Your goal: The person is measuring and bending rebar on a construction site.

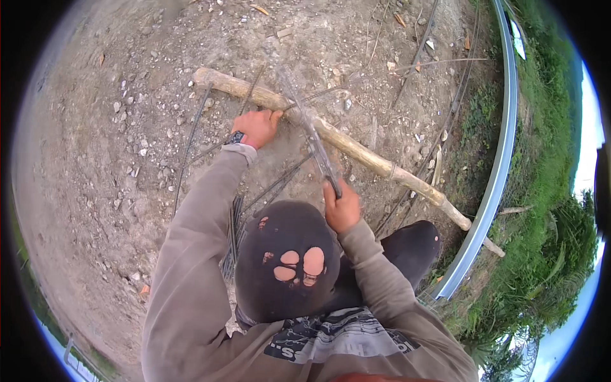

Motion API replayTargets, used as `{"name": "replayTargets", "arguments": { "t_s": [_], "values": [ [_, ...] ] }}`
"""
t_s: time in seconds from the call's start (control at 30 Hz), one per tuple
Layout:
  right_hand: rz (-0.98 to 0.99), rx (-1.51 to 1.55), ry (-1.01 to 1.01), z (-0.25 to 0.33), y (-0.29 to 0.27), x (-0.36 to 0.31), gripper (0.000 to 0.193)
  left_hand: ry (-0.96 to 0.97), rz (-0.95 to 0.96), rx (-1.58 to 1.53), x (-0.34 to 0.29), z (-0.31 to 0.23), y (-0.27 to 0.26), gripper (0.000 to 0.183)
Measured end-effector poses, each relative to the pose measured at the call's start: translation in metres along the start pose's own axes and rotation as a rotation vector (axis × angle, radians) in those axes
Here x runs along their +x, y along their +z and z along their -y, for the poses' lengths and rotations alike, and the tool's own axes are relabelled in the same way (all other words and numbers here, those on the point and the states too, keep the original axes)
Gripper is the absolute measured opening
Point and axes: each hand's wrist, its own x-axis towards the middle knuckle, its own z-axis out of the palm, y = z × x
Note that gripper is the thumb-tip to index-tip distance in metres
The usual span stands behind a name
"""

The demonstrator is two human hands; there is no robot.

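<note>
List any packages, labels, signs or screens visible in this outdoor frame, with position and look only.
No packages, signs or screens show.
Printed panel on the person's shirt: bottom centre, below the knees; a dark blue band with pale lettering and grey wavy lines.
Black wristwatch: on the left wrist, beside the left hand resting on the long pale wooden pole; its face is too small to make out.

Stony dirt ground [114, 127] under wooden pole [356, 149], steel rods [191, 137].
</note>
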Motion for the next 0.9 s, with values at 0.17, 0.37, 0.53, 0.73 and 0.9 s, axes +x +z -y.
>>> {"name": "replayTargets", "arguments": {
  "t_s": [0.17, 0.37, 0.53, 0.73, 0.9],
  "values": [
    [0.018, -0.008, 0.025, 0.012, -0.011, 0.010, 0.024, -0.004, 0.057, 0.017, 0.001, -0.014, -0.024, 0.049],
    [0.004, -0.035, 0.037, 0.001, 0.020, 0.051, 0.027, -0.021, 0.037, 0.033, 0.000, -0.008, -0.010, 0.049],
    [0.029, 0.034, 0.018, -0.002, -0.016, -0.009, 0.024, -0.022, 0.074, 0.035, 0.001, -0.013, -0.029, 0.049],
    [0.023, -0.056, 0.021, 0.016, 0.025, 0.082, 0.024, 0.039, 0.063, -0.003, 0.003, -0.015, -0.011, 0.048],
    [0.032, 0.060, 0.040, 0.000, -0.030, -0.035, 0.023, -0.019, 0.085, 0.023, -0.003, -0.011, -0.022, 0.050]
  ]
}}
